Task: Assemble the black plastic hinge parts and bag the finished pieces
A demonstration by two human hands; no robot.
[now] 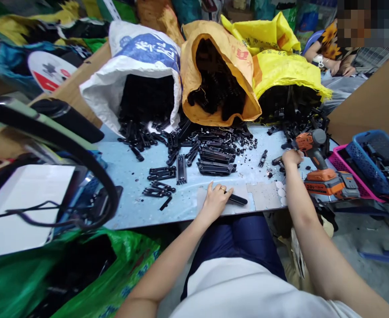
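Observation:
My left hand [217, 199] is closed on one end of a long black plastic part [237, 199], which lies near the table's front edge. My right hand [292, 157] is curled beside the front of an orange and black cordless drill [309, 142]. Small black pieces [277, 160] lie at its fingertips; whatever it holds is hidden. Ahead of my left hand sits a stack of black bar-shaped parts [217, 167]. Jointed black parts [161, 173] lie in groups to its left. Loose screws [250, 142] are scattered behind the stack.
White [141, 48], orange [220, 31] and yellow [287, 68] sacks of black parts open onto the blue table [128, 176]. Blue [373, 150] and pink [343, 159] baskets stand right. A black curved tube [104, 176] crosses the left. Another person's hands [341, 68] show at back right.

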